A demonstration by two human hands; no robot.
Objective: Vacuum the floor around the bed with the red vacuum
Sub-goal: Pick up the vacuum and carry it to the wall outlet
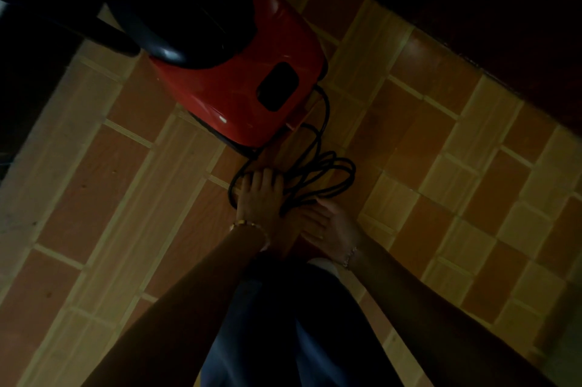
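— What's closest to us?

— Dark blue trouser legs [283,339], and two bare forearms reaching down over them to the floor of orange and tan tiles [104,185].

— And the hands?

— The left hand [259,196], a thin gold bracelet [247,224] at the wrist, lies on top of a bundle of looped black power cord [318,172], fingers spread flat over the strands. Whether they actually clamp it, I can't tell. The right hand [330,227], with a beaded bracelet [349,256], sits just beside the loops, palm up, fingers loosely curled and slack, touching the cord's near end.

— Where's the machine?

— Just beyond the hands: the glossy red canister vacuum with a black top [239,77] stands on the tiles, the cord running from its near corner. Past it, dark furniture, too dim to make out.
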